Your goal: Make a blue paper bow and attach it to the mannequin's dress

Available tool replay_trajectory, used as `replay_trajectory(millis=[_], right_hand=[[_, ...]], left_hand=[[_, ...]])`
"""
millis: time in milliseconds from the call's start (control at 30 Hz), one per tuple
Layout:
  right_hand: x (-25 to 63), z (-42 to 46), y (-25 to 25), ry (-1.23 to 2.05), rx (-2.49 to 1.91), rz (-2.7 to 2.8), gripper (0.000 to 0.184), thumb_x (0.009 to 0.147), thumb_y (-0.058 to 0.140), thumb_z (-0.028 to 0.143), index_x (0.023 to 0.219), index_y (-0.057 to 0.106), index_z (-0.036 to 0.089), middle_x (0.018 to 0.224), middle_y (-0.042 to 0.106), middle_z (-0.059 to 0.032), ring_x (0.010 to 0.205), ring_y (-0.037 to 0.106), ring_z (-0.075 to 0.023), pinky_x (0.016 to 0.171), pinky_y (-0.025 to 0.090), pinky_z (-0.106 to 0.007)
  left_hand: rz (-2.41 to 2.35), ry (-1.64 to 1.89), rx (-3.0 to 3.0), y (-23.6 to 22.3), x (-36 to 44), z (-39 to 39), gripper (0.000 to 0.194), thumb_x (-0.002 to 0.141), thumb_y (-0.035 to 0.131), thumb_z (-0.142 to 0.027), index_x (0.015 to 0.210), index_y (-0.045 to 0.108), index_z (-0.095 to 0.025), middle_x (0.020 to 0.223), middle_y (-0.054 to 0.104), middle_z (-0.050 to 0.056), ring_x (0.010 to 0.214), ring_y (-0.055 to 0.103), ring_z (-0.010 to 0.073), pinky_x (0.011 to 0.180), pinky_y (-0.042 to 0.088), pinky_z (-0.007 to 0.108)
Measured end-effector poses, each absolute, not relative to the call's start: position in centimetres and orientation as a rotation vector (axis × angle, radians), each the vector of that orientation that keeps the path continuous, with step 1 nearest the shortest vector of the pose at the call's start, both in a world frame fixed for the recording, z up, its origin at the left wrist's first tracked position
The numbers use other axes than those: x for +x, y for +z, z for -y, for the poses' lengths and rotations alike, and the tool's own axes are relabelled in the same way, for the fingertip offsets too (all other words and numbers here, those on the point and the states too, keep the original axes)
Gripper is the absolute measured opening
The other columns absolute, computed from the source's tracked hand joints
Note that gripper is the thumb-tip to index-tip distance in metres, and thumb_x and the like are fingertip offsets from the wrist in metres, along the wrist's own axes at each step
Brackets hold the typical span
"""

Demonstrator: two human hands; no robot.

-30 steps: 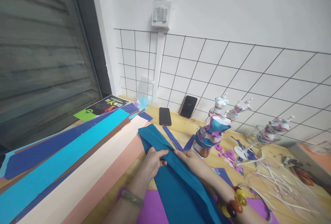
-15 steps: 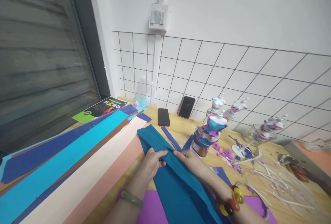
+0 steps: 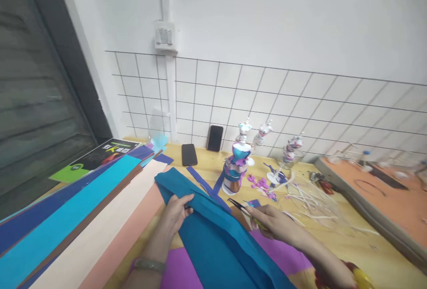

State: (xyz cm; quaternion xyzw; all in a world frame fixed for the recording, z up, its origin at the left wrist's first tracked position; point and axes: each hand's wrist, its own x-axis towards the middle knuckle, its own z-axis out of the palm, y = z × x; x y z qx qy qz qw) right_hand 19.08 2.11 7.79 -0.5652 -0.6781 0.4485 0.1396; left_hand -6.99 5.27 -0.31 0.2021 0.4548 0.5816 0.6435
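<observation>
Folded teal crepe paper (image 3: 210, 249) lies at the middle front of the table, slanting away from me. My left hand (image 3: 176, 215) is closed on its upper part, thumb and fingers pinching the folded edge. Just right of the paper, my right hand (image 3: 275, 222) grips a pair of scissors (image 3: 237, 204). Their dark blades are slightly apart and point left, clear of the pinched edge; the handles are mostly covered by my fingers. Behind the scissors stands a small dress-form figure (image 3: 236, 171) wrapped in teal, purple and white paper.
Long paper sheets (image 3: 83, 204) fill the left side. Purple paper (image 3: 182, 269) lies under the teal. Two phones (image 3: 189, 154) are by the wall. Purple scraps (image 3: 262, 183), white strips (image 3: 310, 200) and an orange-lined tray (image 3: 383, 195) are at the right.
My right hand has left the teal paper's edge and moved right, and the scissors now show in it. My left hand keeps its pinch. The view has turned right.
</observation>
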Motion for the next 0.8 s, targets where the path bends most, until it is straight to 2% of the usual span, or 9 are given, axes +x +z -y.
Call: replay_trajectory(millis=[167, 333, 467, 667, 767, 800], right_hand=[[27.3, 2.2, 6.2, 1.049, -1.875, 1.872, 0.047, 0.082, 0.035, 0.057, 0.059, 0.047, 0.018, 0.043, 0.044, 0.0034, 0.042, 0.043, -0.0122, 0.048, 0.035, -0.024], [32.8, 6.3, 2.3, 0.453, -2.389, 1.75, 0.04, 0.082, 0.038, 0.049, 0.054, 0.046, 0.021, 0.055, 0.06, -0.0073, 0.055, 0.059, -0.024, 0.05, 0.036, -0.029], [34.9, 8.2, -0.4, 0.257, -2.515, 1.703, 0.031, 0.083, 0.037, 0.043, 0.067, 0.051, 0.02, 0.063, 0.066, -0.0131, 0.066, 0.064, -0.0319, 0.052, 0.04, -0.033], [32.0, 10.0, 0.8, -0.096, -2.282, 1.798, 0.029, 0.083, 0.039, 0.029, 0.106, 0.053, 0.018, 0.08, 0.064, -0.0132, 0.057, 0.065, -0.0241, 0.043, 0.044, -0.028], [26.7, 11.3, 1.2, -0.169, -1.793, 2.055, 0.024, 0.086, 0.039, 0.027, 0.103, 0.055, 0.025, 0.092, 0.065, -0.0098, 0.08, 0.065, -0.0218, 0.062, 0.051, -0.026], [24.6, 11.7, 0.8, -0.18, -1.612, 2.151, 0.022, 0.086, 0.041, 0.03, 0.1, 0.056, 0.025, 0.091, 0.066, -0.0083, 0.081, 0.065, -0.0215, 0.066, 0.051, -0.026]], left_hand=[[-1.032, 1.328, 0.472, 0.2, -6.9, -5.3, 0.014, 0.064, 0.067, -0.003, 0.07, 0.057, -0.013, 0.058, 0.061, 0.0, 0.046, 0.056, 0.0099, 0.035, 0.046, 0.017], [-1.026, 1.348, 0.46, 0.6, -6.8, -5.3, 0.015, 0.068, 0.061, 0.001, 0.068, 0.056, -0.013, 0.055, 0.06, -0.002, 0.041, 0.054, 0.0075, 0.034, 0.046, 0.016], [-1.012, 1.345, 0.46, 0.6, -6.8, -5.4, 0.014, 0.07, 0.059, 0.002, 0.069, 0.057, -0.012, 0.055, 0.061, -0.002, 0.04, 0.054, 0.0074, 0.034, 0.047, 0.016], [-1.007, 1.341, 0.456, 0.7, -6.8, -5.5, 0.014, 0.069, 0.06, 0.002, 0.064, 0.057, -0.011, 0.054, 0.06, -0.002, 0.037, 0.053, 0.0067, 0.031, 0.045, 0.014], [-1.01, 1.34, 0.447, 0.7, -6.8, -5.4, 0.017, 0.068, 0.061, 0.001, 0.06, 0.055, -0.012, 0.051, 0.058, -0.002, 0.035, 0.051, 0.0063, 0.031, 0.045, 0.015], [-1.013, 1.342, 0.443, 0.8, -6.7, -5.4, 0.017, 0.068, 0.062, 0.001, 0.06, 0.054, -0.012, 0.051, 0.058, -0.002, 0.035, 0.051, 0.0063, 0.032, 0.045, 0.015]])
